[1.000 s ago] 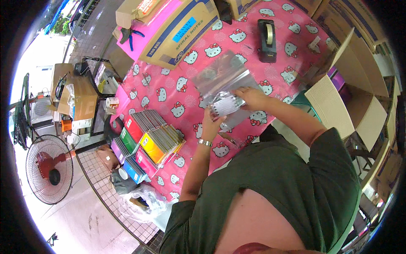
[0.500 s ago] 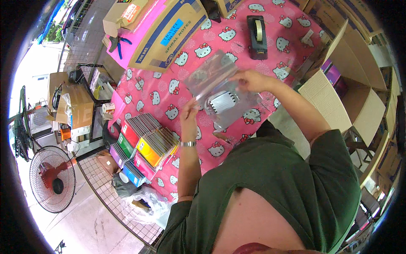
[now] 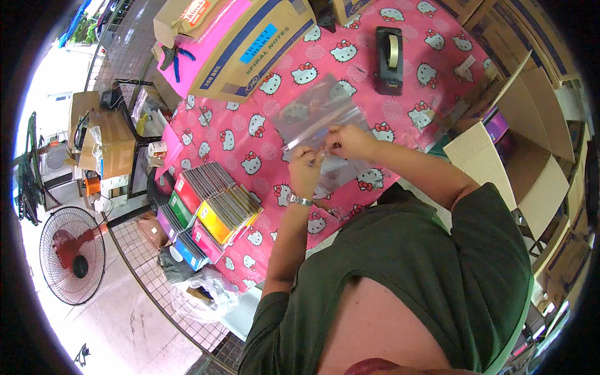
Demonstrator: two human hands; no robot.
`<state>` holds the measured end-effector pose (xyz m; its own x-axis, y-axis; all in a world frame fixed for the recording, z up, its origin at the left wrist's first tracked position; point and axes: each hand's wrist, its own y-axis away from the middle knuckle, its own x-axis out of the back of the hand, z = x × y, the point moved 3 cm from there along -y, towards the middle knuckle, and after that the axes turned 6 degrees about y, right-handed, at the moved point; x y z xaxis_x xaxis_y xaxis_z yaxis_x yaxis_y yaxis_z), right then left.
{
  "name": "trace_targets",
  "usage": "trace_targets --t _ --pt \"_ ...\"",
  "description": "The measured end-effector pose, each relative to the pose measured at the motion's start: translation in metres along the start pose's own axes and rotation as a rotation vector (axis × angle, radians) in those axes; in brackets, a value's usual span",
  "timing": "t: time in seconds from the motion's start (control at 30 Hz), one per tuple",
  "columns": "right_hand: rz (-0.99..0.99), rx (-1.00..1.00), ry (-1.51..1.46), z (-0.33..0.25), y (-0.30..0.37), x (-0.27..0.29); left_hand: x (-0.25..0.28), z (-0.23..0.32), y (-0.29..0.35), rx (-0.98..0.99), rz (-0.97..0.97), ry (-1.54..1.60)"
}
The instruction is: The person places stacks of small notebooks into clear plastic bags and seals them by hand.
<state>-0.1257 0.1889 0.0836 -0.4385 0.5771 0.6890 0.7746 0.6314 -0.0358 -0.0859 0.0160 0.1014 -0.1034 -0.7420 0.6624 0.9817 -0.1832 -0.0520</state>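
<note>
1. Both hands meet over a clear plastic bag [image 3: 315, 107], my left hand [image 3: 305, 169] and right hand [image 3: 350, 142] just beside each other with curled fingers closed on its plastic; what sits between my fingertips is too small to tell
2. That bag lies flat on the pink cat-print tablecloth [image 3: 253, 164] in front of me, its middle covered by my hands
3. Left of my left forearm, spiral notebooks [image 3: 215, 194] stand packed in rows, with red, green, yellow, pink, purple and blue covers
4. Past the bag, apart from my hands, sits a black tape dispenser [image 3: 389, 60]
5. Beyond it to the left, a big brown carton [image 3: 250, 53] with blue bands takes up the table's far corner, and blue-handled pliers [image 3: 177, 62] lie on bright pink sheeting at its left
6. An open cardboard box [image 3: 478, 156] spreads its flaps just right of my right forearm
7. Off to the left, a pedestal fan [image 3: 72, 256] stands away from the table
</note>
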Motion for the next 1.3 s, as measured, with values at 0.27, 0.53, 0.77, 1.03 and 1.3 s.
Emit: trace_targets --t 0.27,0.53,0.77,1.03,1.3 --pt "0.022 0.328 0.088 -0.018 0.043 0.026 0.026 0.031 0.025 -0.237 -0.191 0.044" --pt "0.211 -0.04 0.129 -0.024 0.037 -0.005 -0.006 -0.004 0.035 0.151 0.124 0.127" --pt "0.403 -0.275 0.04 -0.001 0.022 0.004 -0.004 -0.007 0.026 0.258 0.193 -0.111" --pt "1.012 -0.97 -0.412 0.198 0.081 0.078 -0.004 0.012 -0.009 0.109 -0.071 -0.149" --pt "1.193 -0.571 -1.162 0.146 0.065 0.046 -0.003 -0.022 0.009 0.165 -0.048 0.24"
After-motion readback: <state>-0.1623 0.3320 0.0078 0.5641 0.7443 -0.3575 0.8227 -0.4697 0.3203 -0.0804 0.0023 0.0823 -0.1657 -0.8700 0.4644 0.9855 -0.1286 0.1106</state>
